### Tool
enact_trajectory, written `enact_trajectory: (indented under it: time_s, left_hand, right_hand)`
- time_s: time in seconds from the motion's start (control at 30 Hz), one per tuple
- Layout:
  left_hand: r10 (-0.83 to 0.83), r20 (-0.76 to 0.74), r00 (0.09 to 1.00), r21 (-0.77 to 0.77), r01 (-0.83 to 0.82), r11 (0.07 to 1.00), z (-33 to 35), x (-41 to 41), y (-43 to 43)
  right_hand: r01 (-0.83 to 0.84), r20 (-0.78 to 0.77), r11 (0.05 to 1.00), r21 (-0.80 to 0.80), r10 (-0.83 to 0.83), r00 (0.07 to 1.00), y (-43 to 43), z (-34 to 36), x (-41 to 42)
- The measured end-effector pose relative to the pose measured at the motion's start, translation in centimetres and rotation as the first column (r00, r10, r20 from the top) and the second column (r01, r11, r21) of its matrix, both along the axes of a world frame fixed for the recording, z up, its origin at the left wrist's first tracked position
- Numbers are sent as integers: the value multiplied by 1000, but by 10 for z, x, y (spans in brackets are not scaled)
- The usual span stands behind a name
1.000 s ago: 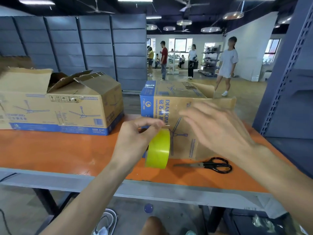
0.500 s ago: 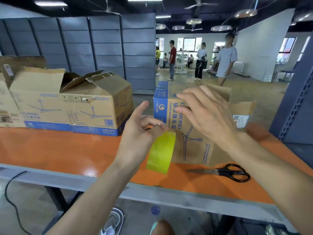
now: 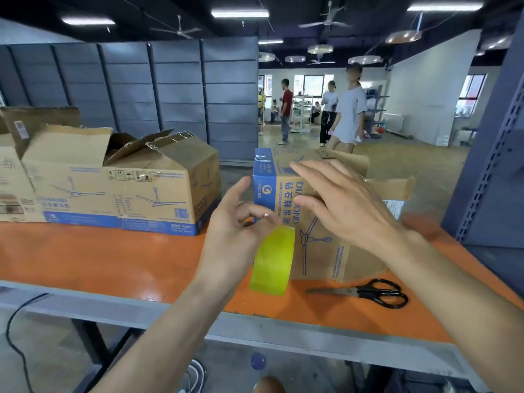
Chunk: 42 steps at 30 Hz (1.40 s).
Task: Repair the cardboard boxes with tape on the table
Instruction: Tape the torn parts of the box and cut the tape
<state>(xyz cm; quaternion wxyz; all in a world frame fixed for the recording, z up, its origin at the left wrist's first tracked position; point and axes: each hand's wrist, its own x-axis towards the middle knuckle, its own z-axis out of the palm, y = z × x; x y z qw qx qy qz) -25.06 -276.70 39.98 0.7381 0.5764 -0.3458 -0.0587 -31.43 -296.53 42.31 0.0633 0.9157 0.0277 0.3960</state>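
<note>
Right now the left hand [image 3: 232, 236] is pinching the yellow tape roll [image 3: 272, 260], which is hanging edge-on at five o'clock from that grip, just before the cardboard box [image 3: 320, 251] on the table [image 3: 113, 265]. The right hand [image 3: 340, 205], held straight and spread, is hovering at one o'clock from the roll, nearer the box.

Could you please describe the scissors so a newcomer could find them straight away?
Start at the orange table. Near its front edge on the right, just before the upright cardboard box printed with a fan, lie the scissors. They alone are black-handled and metal, unlike the yellow tape roll to their left.
</note>
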Motion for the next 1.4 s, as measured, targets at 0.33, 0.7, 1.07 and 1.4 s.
enact_trajectory:
  time_s: [0.33,0.7,1.07,1.4]
  left_hand:
    - [64,51,997,-71,-60,996,4,-17,9]
    - [134,155,979,-22,-132,991,21,-24,6]
    - [128,230,965,9,-134,991,68,32,-7]
    - [78,283,956,218,-143,965,83,71,-28]
  right_hand:
    - [-61,34,615,786,55,998,91,-37,-58]
    - [-126,79,442,888,124,989,114,-52,-59]
    - [-206,191,202,958,87,978,117,-22,-39]
    - [-131,150,302,944,-40,988,114,-5,-28]
